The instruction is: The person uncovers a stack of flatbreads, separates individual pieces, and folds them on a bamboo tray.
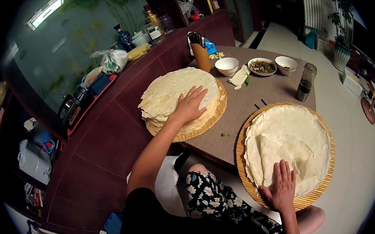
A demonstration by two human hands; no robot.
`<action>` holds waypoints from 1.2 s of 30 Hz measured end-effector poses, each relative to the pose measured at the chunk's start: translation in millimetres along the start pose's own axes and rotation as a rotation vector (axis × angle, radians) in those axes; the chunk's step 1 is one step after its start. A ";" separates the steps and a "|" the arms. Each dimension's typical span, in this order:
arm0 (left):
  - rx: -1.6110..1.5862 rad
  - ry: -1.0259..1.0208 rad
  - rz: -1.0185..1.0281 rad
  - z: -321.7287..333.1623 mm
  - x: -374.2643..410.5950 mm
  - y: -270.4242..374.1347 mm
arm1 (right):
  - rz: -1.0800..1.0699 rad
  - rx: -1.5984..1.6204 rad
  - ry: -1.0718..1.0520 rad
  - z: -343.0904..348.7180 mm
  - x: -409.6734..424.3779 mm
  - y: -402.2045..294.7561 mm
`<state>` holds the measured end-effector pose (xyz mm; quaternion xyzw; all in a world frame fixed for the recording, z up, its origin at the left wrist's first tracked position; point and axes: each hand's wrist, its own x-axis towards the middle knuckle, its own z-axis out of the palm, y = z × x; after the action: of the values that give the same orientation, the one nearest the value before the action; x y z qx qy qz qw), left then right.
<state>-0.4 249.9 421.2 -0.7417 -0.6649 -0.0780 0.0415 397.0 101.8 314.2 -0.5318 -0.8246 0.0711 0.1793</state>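
My left hand [191,104] rests with fingers spread on top of a thick stack of thin round flatbreads [176,81]. That stack sits on a round woven tray [221,106] on the table. My right hand [281,185] lies palm down on the near part of a second, lower pile of flatbreads [302,130]. Its top sheet [274,151] is partly folded over and wrinkled. Under this pile is another round slatted tray [327,177], which reaches past the table's edge above my lap. Neither hand has its fingers closed around anything.
On the table [235,120] stand a white bowl [226,66], a dish of food [262,67], a smaller bowl [286,65], a glass jar with dark liquid [305,85] and a chopstick holder [201,57]. A folded flatbread piece [240,76] and a green pepper bit [225,135] lie there.
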 end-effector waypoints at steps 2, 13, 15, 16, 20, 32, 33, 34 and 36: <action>-0.069 0.078 -0.011 17.7 6.8 -23.5 | -0.002 0.023 -0.013 -1.0 1.3 -4.3; -0.053 0.989 0.063 -81.8 30.3 -73.8 | 0.011 0.030 -0.005 -0.5 -0.6 0.3; 0.067 0.722 0.039 -49.8 29.9 -81.1 | 0.005 0.046 -0.006 -0.5 -0.2 -1.0; 0.023 0.636 0.070 -29.9 27.2 -85.9 | -0.003 0.056 -0.009 0.6 0.5 -2.2; 0.107 0.090 -0.154 13.3 14.7 -47.0 | -0.003 0.058 0.020 1.3 -1.6 3.5; -0.097 0.906 -0.164 -127.7 23.3 -197.2 | 0.036 0.042 -0.038 -1.2 2.4 -4.5; 0.021 0.929 -0.262 -146.4 22.0 -215.8 | 0.035 0.042 -0.041 -2.9 3.0 -5.3; 0.012 1.015 -0.361 -163.3 17.0 -231.2 | 0.032 0.041 -0.043 -3.9 3.3 -6.5; 0.038 1.127 -0.516 -196.2 0.2 -259.2 | 0.023 0.045 -0.045 -4.0 3.0 -6.8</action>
<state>-269.6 246.8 603.4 -0.4011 -0.6999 -0.4531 0.3794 391.6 101.3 320.6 -0.5351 -0.8206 0.1039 0.1718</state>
